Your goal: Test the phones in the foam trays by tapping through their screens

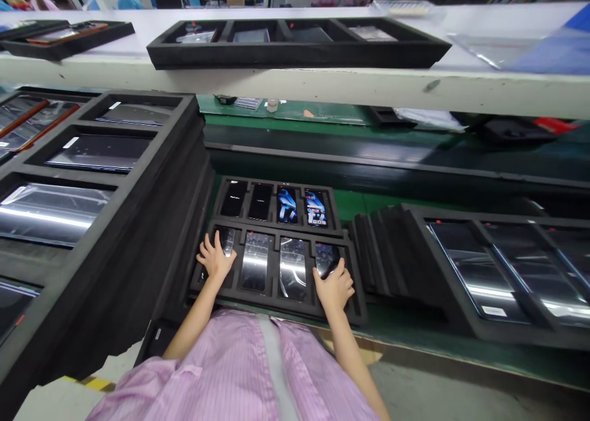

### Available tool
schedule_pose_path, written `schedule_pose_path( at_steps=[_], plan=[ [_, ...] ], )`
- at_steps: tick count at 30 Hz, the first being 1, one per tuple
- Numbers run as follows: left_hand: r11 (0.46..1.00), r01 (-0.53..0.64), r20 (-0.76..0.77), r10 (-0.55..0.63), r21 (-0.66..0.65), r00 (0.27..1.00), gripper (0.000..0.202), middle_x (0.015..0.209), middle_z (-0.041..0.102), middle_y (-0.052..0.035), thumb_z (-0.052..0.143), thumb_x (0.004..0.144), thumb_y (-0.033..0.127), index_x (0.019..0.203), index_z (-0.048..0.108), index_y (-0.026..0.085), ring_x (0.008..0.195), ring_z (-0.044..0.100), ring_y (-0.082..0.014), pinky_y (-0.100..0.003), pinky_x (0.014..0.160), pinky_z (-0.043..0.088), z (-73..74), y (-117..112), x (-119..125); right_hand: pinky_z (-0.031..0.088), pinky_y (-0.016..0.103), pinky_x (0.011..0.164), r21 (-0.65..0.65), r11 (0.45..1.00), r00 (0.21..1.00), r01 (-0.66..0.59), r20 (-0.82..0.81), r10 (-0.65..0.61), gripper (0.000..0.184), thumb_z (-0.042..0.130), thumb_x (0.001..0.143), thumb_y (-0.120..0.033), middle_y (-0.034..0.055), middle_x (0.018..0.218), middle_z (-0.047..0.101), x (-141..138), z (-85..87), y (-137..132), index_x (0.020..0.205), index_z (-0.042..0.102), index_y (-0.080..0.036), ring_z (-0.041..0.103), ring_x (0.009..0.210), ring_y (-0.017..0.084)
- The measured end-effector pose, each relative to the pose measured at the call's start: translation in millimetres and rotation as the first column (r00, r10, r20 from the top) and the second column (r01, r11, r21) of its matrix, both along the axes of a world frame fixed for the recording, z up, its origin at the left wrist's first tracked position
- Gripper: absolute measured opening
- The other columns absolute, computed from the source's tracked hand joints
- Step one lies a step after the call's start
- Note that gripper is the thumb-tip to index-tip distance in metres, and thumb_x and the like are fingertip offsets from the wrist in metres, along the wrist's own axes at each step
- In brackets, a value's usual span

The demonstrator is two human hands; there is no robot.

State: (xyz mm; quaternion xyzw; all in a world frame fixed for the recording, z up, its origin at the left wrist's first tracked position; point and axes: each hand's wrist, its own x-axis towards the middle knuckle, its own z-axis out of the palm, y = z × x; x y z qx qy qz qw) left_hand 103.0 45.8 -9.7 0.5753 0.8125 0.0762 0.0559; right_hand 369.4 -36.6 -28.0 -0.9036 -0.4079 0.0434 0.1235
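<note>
In front of me a black foam tray (272, 267) holds a row of smartphones in separate slots. My left hand (216, 260) rests over the leftmost phone (227, 239), its fingers spread. Over the rightmost phone (327, 256) lies my right hand (335, 286), thumb on one side and fingers apart on the other. Between the hands sit two dark-screened phones, one left (254, 261) and one right (292, 267). A second foam tray (271, 225) touches the far side; its two right phones, one (287, 205) beside the other (316, 208), have lit colour screens. The left two show small white text on black.
A tall stack of foam trays (179, 157) with phones rises on the left. On the right stands another stack (387, 255) with phones on top. A white shelf (299, 88) crosses above, carrying a long foam tray (286, 55). People in pink and blue are far behind.
</note>
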Motion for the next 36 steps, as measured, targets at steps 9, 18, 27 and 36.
schedule_pose_path(
  at_steps=[9, 18, 27, 36],
  plan=[
    [1.0, -0.003, 0.021, 0.004, -0.009, 1.0, 0.077, 0.145, 0.024, -0.0171, 0.058, 0.07, 0.045, 0.138, 0.032, 0.02, 0.123, 0.031, -0.0374, -0.056, 0.093, 0.032, -1.5, 2.0, -1.3, 0.036, 0.045, 0.083, 0.001, 1.0, 1.0, 0.008, 0.008, -0.008, 0.076, 0.045, 0.08, -0.048, 0.0238, 0.122, 0.045, -1.5, 0.9, 0.3, 0.139, 0.022, -0.006, 0.044, 0.107, 0.035],
    [1.0, 0.021, 0.015, -0.021, 0.009, 1.0, 0.079, 0.144, 0.027, -0.0126, 0.057, 0.071, 0.043, 0.141, 0.026, 0.025, 0.116, 0.036, -0.0357, -0.055, 0.089, 0.035, 2.9, 4.5, -2.8, 0.035, 0.042, 0.082, -0.018, 1.0, 1.0, -0.015, 0.017, 0.015, 0.07, 0.047, 0.079, -0.046, 0.022, 0.116, 0.048, 2.1, 2.4, 2.8, 0.135, 0.028, -0.007, 0.046, 0.104, 0.034],
    [1.0, 0.013, 0.023, -0.013, 0.021, 1.0, 0.079, 0.142, 0.029, -0.0141, 0.057, 0.071, 0.042, 0.141, 0.026, 0.022, 0.116, 0.036, -0.0356, -0.056, 0.089, 0.035, 7.9, 4.0, -1.2, 0.035, 0.042, 0.082, -0.015, 1.0, 1.0, -0.016, 0.02, 0.016, 0.069, 0.045, 0.08, -0.043, 0.0221, 0.115, 0.047, 0.0, 3.9, 4.3, 0.136, 0.026, -0.007, 0.045, 0.105, 0.033],
    [1.0, 0.02, -0.003, -0.02, 0.008, 1.0, 0.075, 0.144, 0.026, -0.0141, 0.055, 0.073, 0.043, 0.14, 0.028, 0.023, 0.118, 0.035, -0.036, -0.057, 0.09, 0.034, 5.6, 4.9, -0.4, 0.035, 0.042, 0.082, -0.068, 0.998, 1.0, -0.018, 0.023, 0.02, 0.065, 0.046, 0.081, -0.041, 0.0224, 0.117, 0.046, -1.1, 7.8, 7.3, 0.133, 0.03, -0.006, 0.045, 0.105, 0.034]
  ],
)
